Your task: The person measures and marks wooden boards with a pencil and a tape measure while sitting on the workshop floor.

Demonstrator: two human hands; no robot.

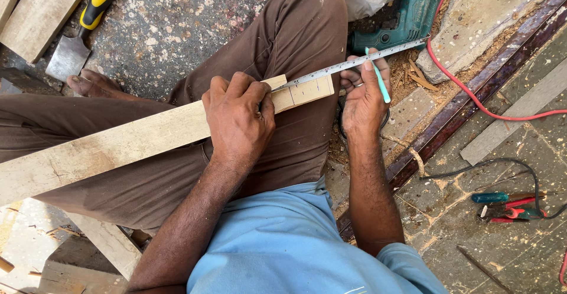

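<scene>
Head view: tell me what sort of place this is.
Probably a makeshift carpentry spot on a stone floor: a wooden plank being measured with a tape measure, a chisel, an electric drill, and sawdust.

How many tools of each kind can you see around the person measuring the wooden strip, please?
Tape measure, stretched between the left hand and right hand: 1
Teal pen, in the right hand: 1
Chisel, yellow and black handle: 1
Teal power drill: 1
Teal-handled screwdriver: 1
Red-handled pliers: 1
Total: 6
</scene>
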